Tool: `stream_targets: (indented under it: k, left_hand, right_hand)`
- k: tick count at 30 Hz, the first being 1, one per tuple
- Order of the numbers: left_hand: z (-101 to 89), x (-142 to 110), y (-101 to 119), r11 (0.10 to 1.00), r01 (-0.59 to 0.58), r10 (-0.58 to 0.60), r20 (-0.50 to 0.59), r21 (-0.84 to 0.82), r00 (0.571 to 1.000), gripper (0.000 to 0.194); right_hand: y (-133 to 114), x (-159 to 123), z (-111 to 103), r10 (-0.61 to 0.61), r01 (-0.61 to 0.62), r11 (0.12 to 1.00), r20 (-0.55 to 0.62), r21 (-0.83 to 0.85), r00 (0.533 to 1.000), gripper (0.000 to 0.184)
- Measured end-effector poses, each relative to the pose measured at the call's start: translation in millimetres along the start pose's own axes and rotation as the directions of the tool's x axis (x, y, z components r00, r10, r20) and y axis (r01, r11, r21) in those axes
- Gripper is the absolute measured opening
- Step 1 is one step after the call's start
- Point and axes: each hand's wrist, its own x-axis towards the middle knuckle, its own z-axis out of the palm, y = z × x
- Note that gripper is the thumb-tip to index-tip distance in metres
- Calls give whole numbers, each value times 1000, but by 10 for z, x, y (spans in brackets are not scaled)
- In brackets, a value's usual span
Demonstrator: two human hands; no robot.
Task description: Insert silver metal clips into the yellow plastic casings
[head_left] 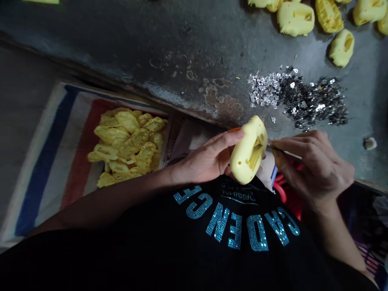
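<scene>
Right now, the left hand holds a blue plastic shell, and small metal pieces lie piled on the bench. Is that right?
The colour is wrong: the head view shows that the plastic shell in the left hand is yellow. Small metal pieces do lie piled on the bench.

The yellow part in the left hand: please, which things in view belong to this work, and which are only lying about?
Likely belonging:
yellow part, in the left hand
thin item, unclear, at the right hand
heaped metal pieces
other yellow parts on the table
piled yellow pieces

Seemingly just lying about:
whitish lump
red item, partly hidden
</scene>
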Motion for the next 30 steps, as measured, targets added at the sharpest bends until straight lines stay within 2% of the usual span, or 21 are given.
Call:
stream_targets:
  k: [2,4,6,8,10,13,15,17,21,23,25,30]
  left_hand:
    - [7,-8,3,1000,10,-10,-5,-6,1000,78]
    - [22,-14,-12,1000,-4,5,-32,2,999,76]
    - [39,-23,-35,998,-58,60,-74,34,995,72]
    - [52,-38,-58,988,-127,135,-98,87,986,72]
    - [55,-63,-75,976,-170,182,-80,139,980,78]
    - [44,-112,-83,965,-201,208,-23,170,978,86]
    - [36,-145,-73,959,-222,229,-17,176,973,88]
    - [32,-172,-53,959,-225,235,-38,175,971,87]
    - [21,-184,-24,972,-203,213,-80,121,974,71]
    - [12,-174,-27,975,-200,209,-92,95,974,67]
    - [9,-167,-39,974,-206,216,-107,98,970,70]
    - [69,-206,-47,946,-265,282,-73,186,957,83]
  right_hand:
    - [0,-47,25,52,-50,998,-59,37,997,41]
    - [26,-66,47,154,-150,984,-42,94,987,35]
    - [78,-53,58,282,-288,934,60,213,958,34]
    - [142,-15,59,356,-402,853,192,333,914,42]
    - [197,41,53,369,-456,790,277,409,887,50]
    - [235,132,63,364,-489,734,334,472,869,54]
    - [237,176,94,355,-488,710,340,508,871,54]
    - [229,193,140,328,-450,712,311,539,892,51]
    - [180,159,191,312,-359,762,181,539,933,41]
    - [124,139,170,308,-307,826,78,472,948,26]
    - [50,134,132,249,-235,896,12,376,968,15]
    - [-114,148,95,124,-124,976,13,176,992,20]
